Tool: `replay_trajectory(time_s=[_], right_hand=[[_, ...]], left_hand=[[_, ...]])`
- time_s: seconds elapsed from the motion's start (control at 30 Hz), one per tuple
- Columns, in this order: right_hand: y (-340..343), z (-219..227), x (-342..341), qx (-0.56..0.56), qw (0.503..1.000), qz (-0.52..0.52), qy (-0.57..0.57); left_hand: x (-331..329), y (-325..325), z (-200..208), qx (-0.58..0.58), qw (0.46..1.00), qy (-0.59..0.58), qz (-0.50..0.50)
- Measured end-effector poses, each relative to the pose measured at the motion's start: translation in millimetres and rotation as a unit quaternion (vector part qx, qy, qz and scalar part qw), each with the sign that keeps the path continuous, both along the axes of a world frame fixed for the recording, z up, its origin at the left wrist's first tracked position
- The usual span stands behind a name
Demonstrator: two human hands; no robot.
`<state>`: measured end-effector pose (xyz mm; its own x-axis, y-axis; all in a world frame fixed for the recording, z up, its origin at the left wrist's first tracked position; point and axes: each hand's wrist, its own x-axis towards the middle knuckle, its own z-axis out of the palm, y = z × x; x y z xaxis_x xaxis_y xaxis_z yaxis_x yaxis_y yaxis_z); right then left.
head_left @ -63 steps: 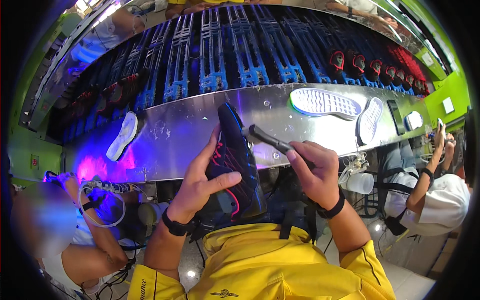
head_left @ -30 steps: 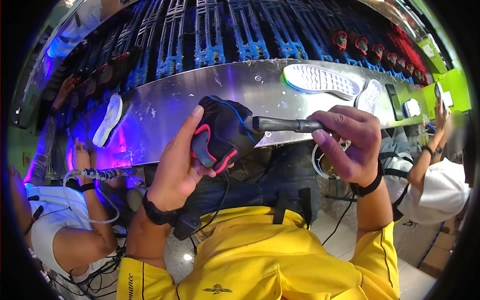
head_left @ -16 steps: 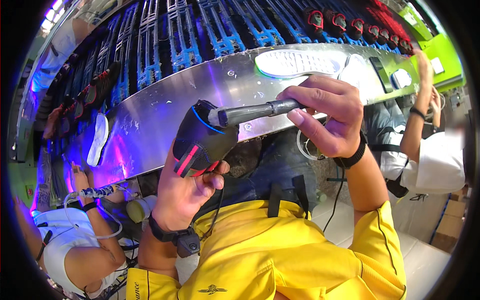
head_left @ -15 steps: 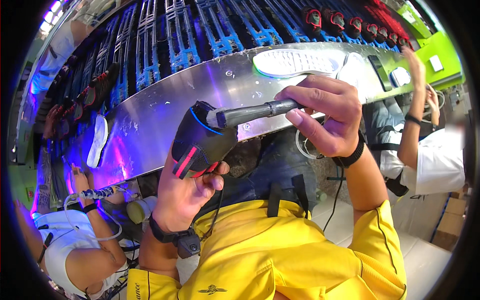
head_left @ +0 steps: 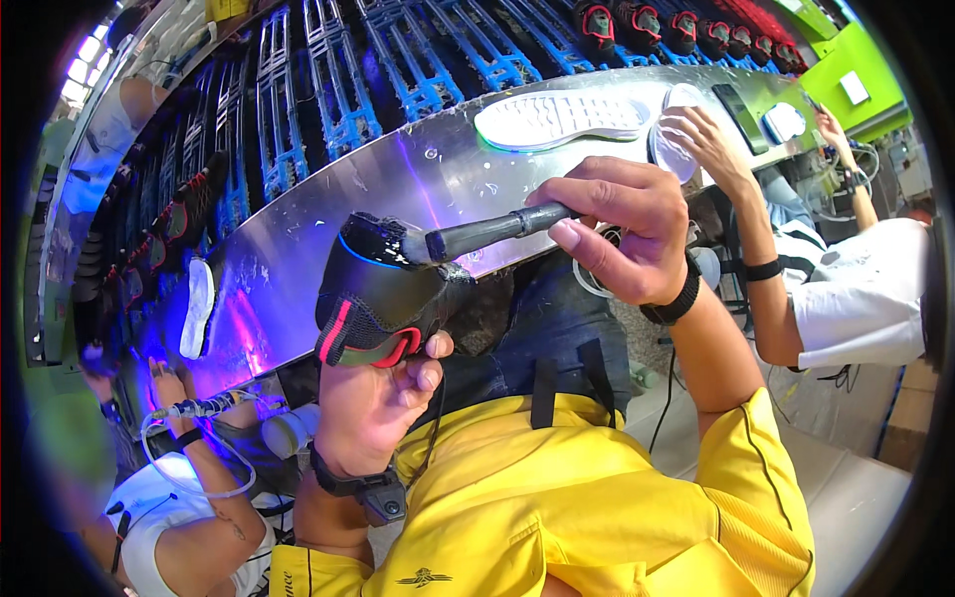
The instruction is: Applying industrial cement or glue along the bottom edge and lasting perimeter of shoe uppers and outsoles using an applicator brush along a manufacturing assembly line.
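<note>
My left hand (head_left: 378,403) holds up a black shoe upper (head_left: 363,294) with red trim and a thin blue line along its lower edge. The upper is tilted, its red-edged opening toward my fingers and its underside up and away. My right hand (head_left: 632,229) pinches a dark-handled brush (head_left: 487,233) between thumb and fingers. The bristle tip meets the wet, shiny edge of the upper near the blue line. On the metal bench beyond lies a white shoe sole (head_left: 562,121), apart from both hands.
Blue conveyor racks (head_left: 348,85) run behind the metal bench (head_left: 328,214), with a row of red-and-black shoes (head_left: 642,25) at the far right. Another sole (head_left: 197,308) lies left. A co-worker's hand (head_left: 711,144) touches a white piece on the right; another co-worker sits left.
My left hand has turned the upper, so more of its red-edged opening shows. The brush has moved slightly along its edge. At right, a co-worker's hand has come onto the white piece.
</note>
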<state>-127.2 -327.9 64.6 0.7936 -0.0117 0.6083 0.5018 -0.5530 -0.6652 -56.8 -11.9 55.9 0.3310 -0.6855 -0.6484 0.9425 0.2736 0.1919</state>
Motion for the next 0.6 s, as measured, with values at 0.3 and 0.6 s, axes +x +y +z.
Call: replay_trajectory(time_s=[0.3,0.6], right_hand=[[-2.6,-39.5,-12.6,0.024,0.996,-0.045,0.068],[-8.3,2.0,-10.9,0.029,0.998,-0.057,0.016]], left_hand=[[-0.4,-9.1,-3.4,-0.047,0.999,0.006,0.003],[4.6,-19.3,-5.3,0.030,0.997,-0.072,0.001]])
